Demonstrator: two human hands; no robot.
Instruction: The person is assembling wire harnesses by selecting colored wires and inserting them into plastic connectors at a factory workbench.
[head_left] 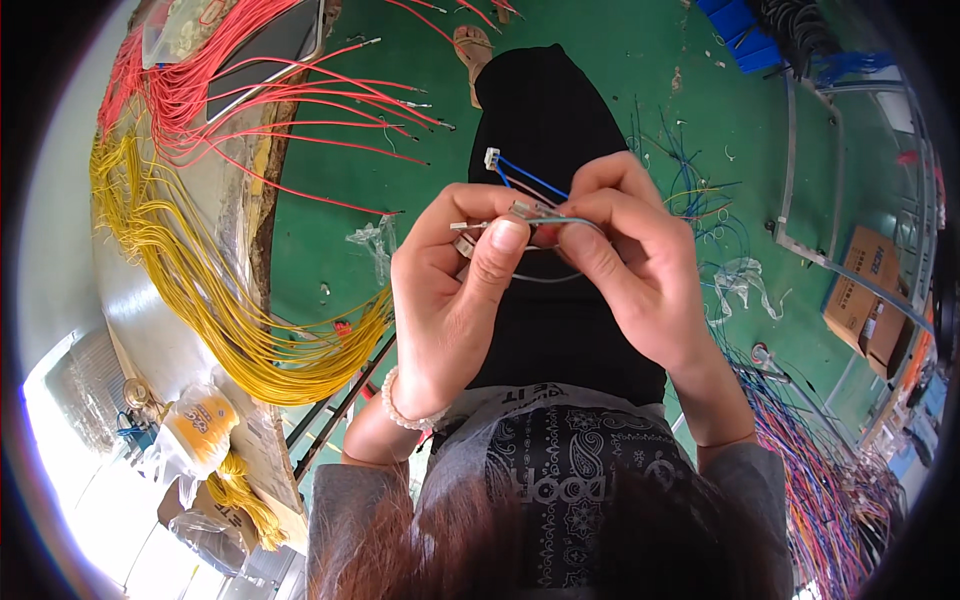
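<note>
Both hands meet above my lap, close together. My left hand (450,275) is closed, thumb against forefinger, on a small wire bundle; a pale connector (464,245) and a metal wire tip (459,226) stick out beside the thumb. In a pinch, my right hand (640,255) grips a thin grey-green wire (575,219). Its metal terminal (522,208) points over the left thumb. Above the fingers stands a small white plug (492,158) on blue wires (535,178). Fingers hide how the wires run between the hands.
On the worn bench at left lie red wires (190,95) with ends overhanging the edge, and a yellow wire bundle (200,300). An orange-labelled plastic bag (205,425) sits nearer. At right are a cardboard box (865,295), metal rails (850,265) and many coloured wires (810,480).
</note>
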